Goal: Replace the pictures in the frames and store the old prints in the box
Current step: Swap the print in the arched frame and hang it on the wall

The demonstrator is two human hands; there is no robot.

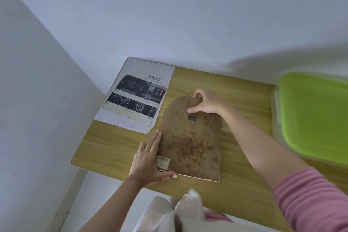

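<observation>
Your frame (190, 137) lies face down on the wooden table (244, 103), arched end away from you, straight end near the front edge. What you see is its brown, spotted backing board, with a small dark metal hanger near the arch and a barcode sticker (163, 162) at the near left corner.

Your left hand (148, 160) lies flat, fingers straight along the frame's left edge, thumb stretched under the near left corner. It presses; it does not grip.

Your right hand (205, 102) is at the arched top. Fingers curl over the far rim of the board, thumb lies on the back just above the hanger. You pinch the top of the board. Whether the board is lifted off the frame there, you cannot tell.

A print (135, 96) with car-interior photos and the heading "ADVANCED" lies on a white sheet at the table's far left corner, just beside the frame, not touching it.

A clear box with a green lid (316, 115) sits at the right edge of the table, well apart from the frame, lid on.

Your right sleeve is pink.
</observation>
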